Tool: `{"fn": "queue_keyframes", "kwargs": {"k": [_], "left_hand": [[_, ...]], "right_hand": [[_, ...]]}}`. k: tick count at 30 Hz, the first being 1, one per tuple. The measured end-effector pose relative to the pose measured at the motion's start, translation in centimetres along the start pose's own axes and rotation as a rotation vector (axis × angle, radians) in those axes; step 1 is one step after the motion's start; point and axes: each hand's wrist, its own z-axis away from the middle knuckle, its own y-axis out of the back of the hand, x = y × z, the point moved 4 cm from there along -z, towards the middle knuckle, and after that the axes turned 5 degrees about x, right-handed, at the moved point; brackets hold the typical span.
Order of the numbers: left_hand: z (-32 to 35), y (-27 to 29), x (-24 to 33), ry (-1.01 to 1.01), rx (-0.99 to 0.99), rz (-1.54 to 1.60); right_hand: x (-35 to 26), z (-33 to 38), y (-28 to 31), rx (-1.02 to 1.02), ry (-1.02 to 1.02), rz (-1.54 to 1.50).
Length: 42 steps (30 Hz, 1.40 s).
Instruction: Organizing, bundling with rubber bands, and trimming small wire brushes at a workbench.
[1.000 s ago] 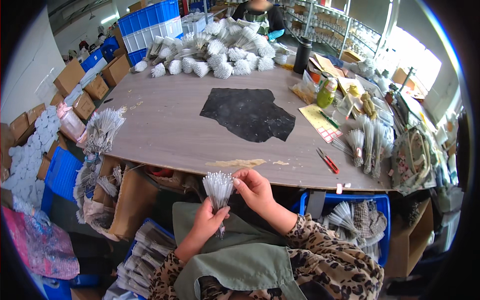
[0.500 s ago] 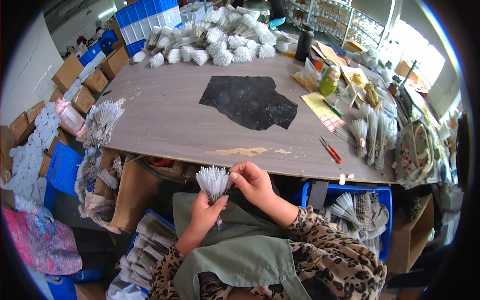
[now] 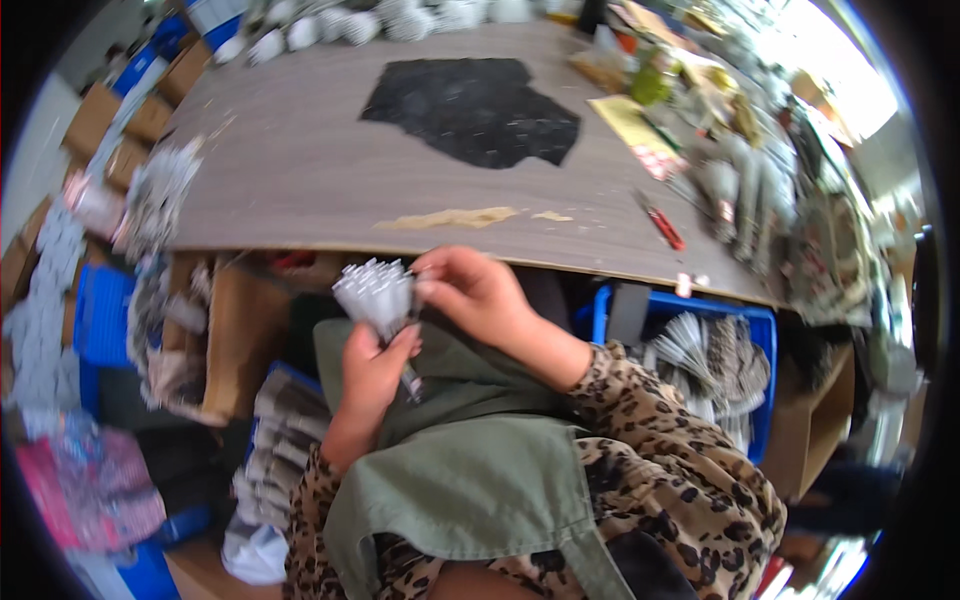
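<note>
I see my left hand [image 3: 372,372] wrapped around the stem of a small bundle of thin white sticks [image 3: 375,293], which fans out upward just below the near edge of the table [image 3: 300,180]. My right hand [image 3: 475,295] sits right beside the bundle's head, fingertips pinched at its right side; whether they grip a single stick or only touch the tips I cannot tell through the blur. Bundle and hands are over my lap, above the green apron [image 3: 470,470], not on the table.

I judge the step in hand as sorting or evening out the bundle's tips. The next move would call for a steady left grip on the stem while the right fingers work one stick at a time, so the fan does not slip apart.

Beyond the bundle, farther up the table, lie a black sheet [image 3: 475,110] and, off to its right, a red-handled tool [image 3: 660,222].
</note>
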Motion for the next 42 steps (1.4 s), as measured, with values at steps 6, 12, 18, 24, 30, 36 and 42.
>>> {"fn": "queue_keyframes", "kwargs": {"k": [6,12,18,24,30,36,42], "left_hand": [[-0.5,-0.5,0.4,-0.021,-0.037,-0.015],[-1.0,-0.3,0.4,-0.014,-0.028,0.045],[-1.5,0.0,0.2,0.020,-0.039,0.084],[-2.1,-0.7,1.1,0.165,-0.124,0.136],[-1.6,-0.7,0.8,0.214,-0.175,0.095],[-1.6,0.2,0.5,0.193,-0.119,0.191],[-1.1,1.4,0.3,0.229,-0.063,0.256]], "right_hand": [[0.5,0.4,-0.1,-0.062,-0.145,-0.106],[2.5,0.7,-1.3,-0.184,-0.173,-0.160],[2.2,0.8,-1.7,-0.044,-0.168,-0.090],[2.2,-1.0,0.1,0.034,-0.079,-0.066],[0.7,-3.5,1.9,0.091,-0.090,-0.127],[3.2,-1.1,-1.2,-0.019,-0.260,-0.249],[4.5,-0.6,-2.2,0.021,-0.164,-0.245]]}}
